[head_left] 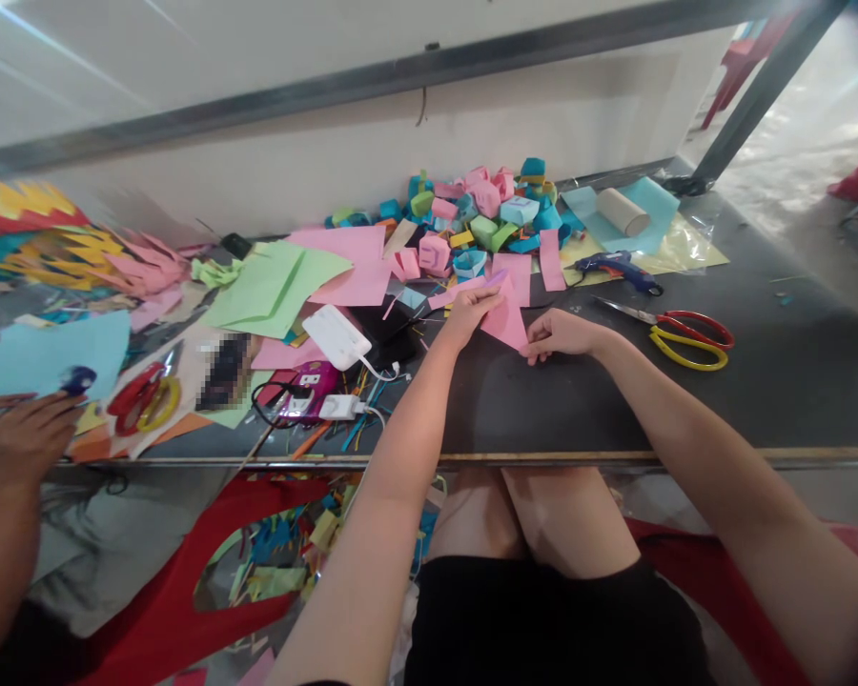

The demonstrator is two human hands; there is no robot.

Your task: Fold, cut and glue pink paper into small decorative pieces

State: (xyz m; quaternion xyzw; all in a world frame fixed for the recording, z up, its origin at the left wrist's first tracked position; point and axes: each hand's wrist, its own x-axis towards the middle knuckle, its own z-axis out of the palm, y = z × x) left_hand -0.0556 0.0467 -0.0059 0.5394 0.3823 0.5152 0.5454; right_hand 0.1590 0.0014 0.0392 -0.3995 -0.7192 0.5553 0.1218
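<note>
A piece of pink paper (506,322) is held slightly tilted over the dark table, between both my hands. My left hand (473,314) pinches its upper left side. At the lower right corner, the fingertips of my right hand (559,335) are closed on the same paper. Just behind it lie more pink paper strips (552,260) and a pile of folded paper pieces (482,205) in pink, blue, green and yellow. To the right of my right hand rest scissors (686,333) with red and yellow handles, blades apart. A blue glue gun (619,270) lies behind them.
A cardboard tube (622,211) sits on blue paper at the back right. To my left are green sheets (275,286), a white power bank (337,336), cables and a second pair of scissors (145,391). A co-worker's hand (25,433) is at the far left, above light blue paper.
</note>
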